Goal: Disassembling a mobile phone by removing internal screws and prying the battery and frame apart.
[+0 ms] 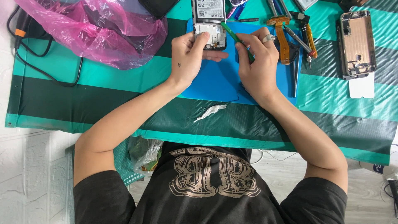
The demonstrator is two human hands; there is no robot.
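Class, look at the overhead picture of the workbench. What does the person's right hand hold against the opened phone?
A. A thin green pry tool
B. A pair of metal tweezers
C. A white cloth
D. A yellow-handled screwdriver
A: the right hand pinches a thin green pry tool whose tip meets the opened phone, which the left hand steadies on the blue mat.
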